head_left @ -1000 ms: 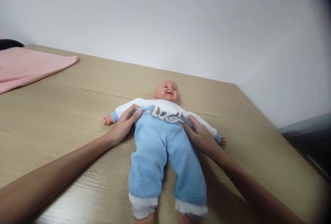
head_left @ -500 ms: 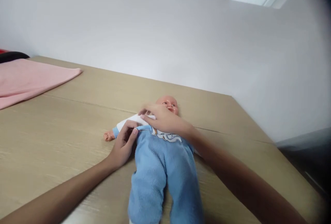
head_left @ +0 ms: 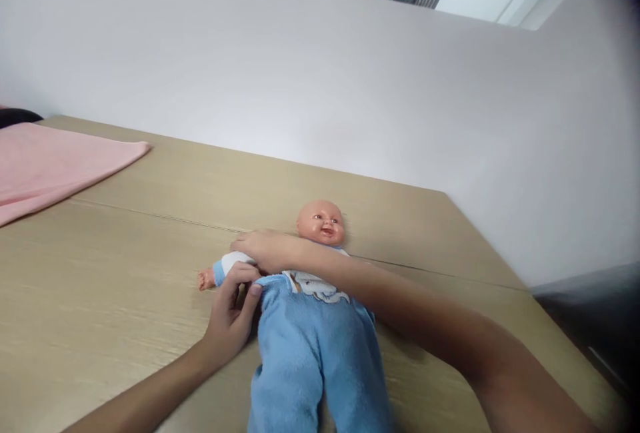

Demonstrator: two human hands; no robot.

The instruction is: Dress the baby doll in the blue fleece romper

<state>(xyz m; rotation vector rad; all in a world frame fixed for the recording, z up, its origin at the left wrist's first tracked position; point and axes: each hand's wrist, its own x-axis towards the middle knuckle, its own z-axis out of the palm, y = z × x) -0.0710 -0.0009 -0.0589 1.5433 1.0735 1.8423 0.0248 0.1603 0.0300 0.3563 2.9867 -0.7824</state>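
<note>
A baby doll (head_left: 327,218) lies on its back on the table, head away from me. It wears white sleeves with pale blue cuffs and blue fleece trousers (head_left: 295,346); a cartoon print shows at the waist. Thumb and fingers of my left hand (head_left: 235,310) pinch the trousers' top edge at the doll's side. My right hand (head_left: 265,252) reaches across the chest, its fingers bent over the white sleeve (head_left: 235,260) on the left. My right forearm covers much of the chest. The doll's small hand (head_left: 205,279) sticks out past the cuff.
A pink cloth (head_left: 65,163) lies on the wooden table (head_left: 125,273) at the far left, with a dark object (head_left: 17,116) behind it. A white wall (head_left: 310,86) rises along the table's back edge. The table's right edge slopes toward me.
My right hand has moved left from the doll's upper chest onto its sleeve, uncovering the face. My left hand keeps its pinch. The view has tipped up slightly.
</note>
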